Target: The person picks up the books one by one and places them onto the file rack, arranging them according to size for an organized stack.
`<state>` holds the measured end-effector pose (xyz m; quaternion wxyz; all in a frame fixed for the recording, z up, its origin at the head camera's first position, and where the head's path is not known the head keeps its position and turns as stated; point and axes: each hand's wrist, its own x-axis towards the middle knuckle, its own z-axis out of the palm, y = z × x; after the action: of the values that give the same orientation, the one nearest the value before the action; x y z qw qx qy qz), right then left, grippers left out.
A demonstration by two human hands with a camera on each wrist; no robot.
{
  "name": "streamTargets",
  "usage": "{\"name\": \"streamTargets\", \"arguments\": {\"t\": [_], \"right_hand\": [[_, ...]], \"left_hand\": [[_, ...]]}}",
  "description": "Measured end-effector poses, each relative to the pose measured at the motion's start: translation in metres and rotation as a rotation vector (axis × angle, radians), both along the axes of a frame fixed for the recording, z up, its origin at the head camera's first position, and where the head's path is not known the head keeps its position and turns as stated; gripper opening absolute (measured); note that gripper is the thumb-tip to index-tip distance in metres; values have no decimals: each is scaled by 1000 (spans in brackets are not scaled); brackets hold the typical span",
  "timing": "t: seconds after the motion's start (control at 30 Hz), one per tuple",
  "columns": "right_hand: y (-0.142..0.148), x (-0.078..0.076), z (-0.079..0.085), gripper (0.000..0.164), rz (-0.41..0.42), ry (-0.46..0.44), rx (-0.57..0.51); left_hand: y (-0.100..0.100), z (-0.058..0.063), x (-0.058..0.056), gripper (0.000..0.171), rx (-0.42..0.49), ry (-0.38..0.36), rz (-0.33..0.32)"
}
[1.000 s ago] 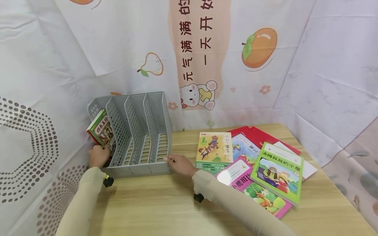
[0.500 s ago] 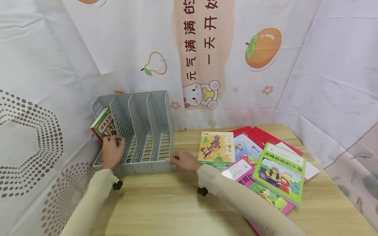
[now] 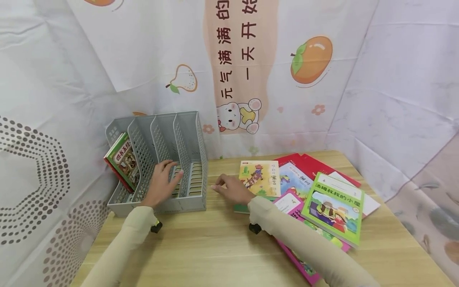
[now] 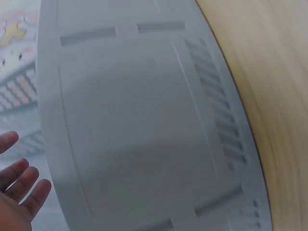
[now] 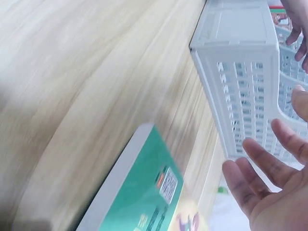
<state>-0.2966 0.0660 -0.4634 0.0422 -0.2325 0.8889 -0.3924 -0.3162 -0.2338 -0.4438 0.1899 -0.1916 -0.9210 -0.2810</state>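
Head view: a green-covered book [image 3: 129,164] is leaning in the leftmost compartment of the grey rack [image 3: 183,204]. The left hand [image 3: 160,184] is hovering over the rack's front, fingers spread, holding nothing; whether it is touching the rack, I cannot tell. Just right of the rack, the right hand [image 3: 234,189] is hanging with fingers loosely bent, also holding nothing. Beyond it, a yellow book [image 3: 264,177] and a lime-green storybook [image 3: 333,210] are lying among overlapping books, seemingly awaiting filing, probably calling for a grip on the yellow one's edge.
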Motion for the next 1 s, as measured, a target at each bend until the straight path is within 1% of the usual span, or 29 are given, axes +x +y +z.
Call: {"name": "streamTargets", "arguments": {"t": [0.07,0.17,0.27,0.4,0.5,0.63,0.8,0.87,1.0], "right_hand": [[5,-1,-1,36,-21,8,-8],[11,-1,0,41,-57,22,-4],[16,-1,1,45,-80,47,24],[23,1,2,47,-97,68,58],[28,4,2,50,-112,64,60],[37,5,2,52,-134,58,64],[49,2,-1,51,-145,68,71],[55,1,-3,51,-153,92,80],[68,-2,-4,49,-181,127,99]], "left_hand": [[8,-1,0,53,-19,14,-29],[19,-3,-1,52,-55,41,-55],[27,-7,0,51,-70,54,-80],[36,-9,3,49,-81,63,-104],[42,-9,5,48,-91,65,-118],[54,-10,5,48,-94,75,-146],[69,-16,4,48,-134,88,-168],[75,-17,4,49,-154,83,-177],[87,-16,5,50,-138,76,-223]]}}
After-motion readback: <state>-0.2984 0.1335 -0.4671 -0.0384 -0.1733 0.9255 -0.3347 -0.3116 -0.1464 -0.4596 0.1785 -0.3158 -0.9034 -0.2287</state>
